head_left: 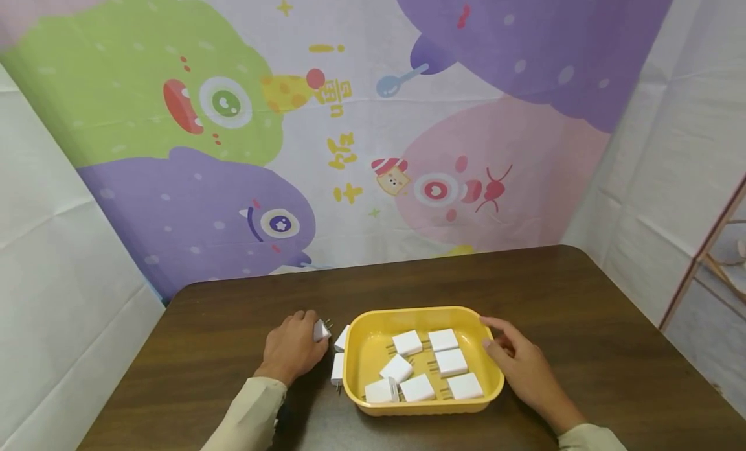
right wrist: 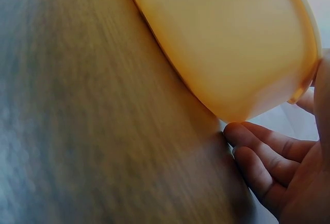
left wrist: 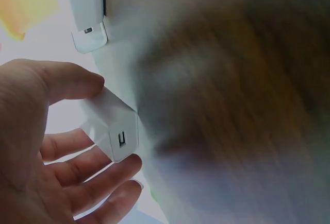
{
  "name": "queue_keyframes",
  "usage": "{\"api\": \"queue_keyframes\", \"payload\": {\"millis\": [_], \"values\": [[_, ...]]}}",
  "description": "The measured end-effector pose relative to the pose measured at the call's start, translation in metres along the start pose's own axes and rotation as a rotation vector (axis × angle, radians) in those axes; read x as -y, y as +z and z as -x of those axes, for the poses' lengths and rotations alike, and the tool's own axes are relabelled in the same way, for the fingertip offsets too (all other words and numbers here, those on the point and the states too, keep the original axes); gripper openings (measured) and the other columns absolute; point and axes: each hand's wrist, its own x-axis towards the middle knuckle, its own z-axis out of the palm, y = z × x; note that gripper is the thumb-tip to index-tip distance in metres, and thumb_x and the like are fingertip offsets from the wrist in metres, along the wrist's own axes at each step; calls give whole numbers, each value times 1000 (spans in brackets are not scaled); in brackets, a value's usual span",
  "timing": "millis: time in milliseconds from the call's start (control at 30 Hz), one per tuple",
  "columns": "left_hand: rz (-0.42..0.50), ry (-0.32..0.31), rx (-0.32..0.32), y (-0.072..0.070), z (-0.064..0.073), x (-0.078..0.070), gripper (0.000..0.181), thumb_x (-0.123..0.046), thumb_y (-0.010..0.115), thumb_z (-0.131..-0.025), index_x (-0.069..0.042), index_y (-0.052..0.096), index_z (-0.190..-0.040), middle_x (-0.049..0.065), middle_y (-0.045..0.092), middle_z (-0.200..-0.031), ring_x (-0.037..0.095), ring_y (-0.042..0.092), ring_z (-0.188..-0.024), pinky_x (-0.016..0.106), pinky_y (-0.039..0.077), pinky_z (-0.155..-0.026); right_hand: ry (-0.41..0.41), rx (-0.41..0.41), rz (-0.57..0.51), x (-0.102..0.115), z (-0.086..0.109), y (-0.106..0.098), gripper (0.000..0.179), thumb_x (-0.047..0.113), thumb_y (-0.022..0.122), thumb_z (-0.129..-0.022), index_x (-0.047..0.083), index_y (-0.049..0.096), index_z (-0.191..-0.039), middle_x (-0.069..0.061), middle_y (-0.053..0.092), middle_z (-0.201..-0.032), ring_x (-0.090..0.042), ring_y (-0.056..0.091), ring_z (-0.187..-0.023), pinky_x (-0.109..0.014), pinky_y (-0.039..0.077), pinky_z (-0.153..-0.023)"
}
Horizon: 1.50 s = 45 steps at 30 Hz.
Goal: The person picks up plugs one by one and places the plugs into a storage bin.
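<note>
My left hand (head_left: pixel 295 347) pinches a white USB charger plug (head_left: pixel 321 330) between thumb and fingers, left of the yellow tray (head_left: pixel 424 409). The plug's USB port faces the left wrist camera, and its metal prongs show in the head view. Two more white charger plugs (head_left: pixel 337 369) lie between that hand and the tray. My right hand (head_left: pixel 527 367) rests at the tray's right side, index finger and thumb at the rim. In the right wrist view its other fingers (right wrist: pixel 260 154) lie loosely against the tray's lower outside.
Inside the tray lie several white charger plugs (head_left: pixel 451 362), prongs pointing different ways. The brown wooden table (head_left: pixel 233 321) ends at a patterned cloth backdrop (head_left: pixel 355 231). White cloth (head_left: pixel 64 256) hangs along the left side, with another panel (head_left: pixel 653 198) on the right.
</note>
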Motion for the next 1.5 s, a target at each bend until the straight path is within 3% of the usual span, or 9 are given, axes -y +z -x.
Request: {"api": "queue_keyframes", "payload": {"millis": [433,900,1167,1500], "values": [[-9,7,-22,-8,3,-3,42,-43,73,-84,-7,65,-104,7,65,-87,24,61,-68,46,51,-58,6,5,13,1,0,0,38,32,60,-101,25,57,-138,-4,68,-99,-16,60,-89,-29,48,-73],[42,-22,-7,-24,10,-24,44,-49,73,-84,-9,62,-99,2,61,-81,17,56,-64,39,50,-57,-15,-7,4,0,1,0,36,30,61,-101,24,59,-136,-4,68,-95,-16,61,-86,-28,48,-73],[79,-24,-40,-28,14,-30,41,-50,69,-85,-11,60,-95,-1,57,-78,15,53,-62,35,45,-53,-30,-8,-4,-1,1,0,36,28,61,-101,23,59,-136,-4,68,-94,-16,62,-84,-28,49,-72],[122,30,-156,-32,20,-35,34,-49,69,-83,-17,58,-85,-6,52,-71,11,49,-56,33,41,-50,-66,-3,-24,-1,2,0,35,27,61,-101,22,59,-136,-4,69,-94,-16,62,-83,-27,49,-70]]}}
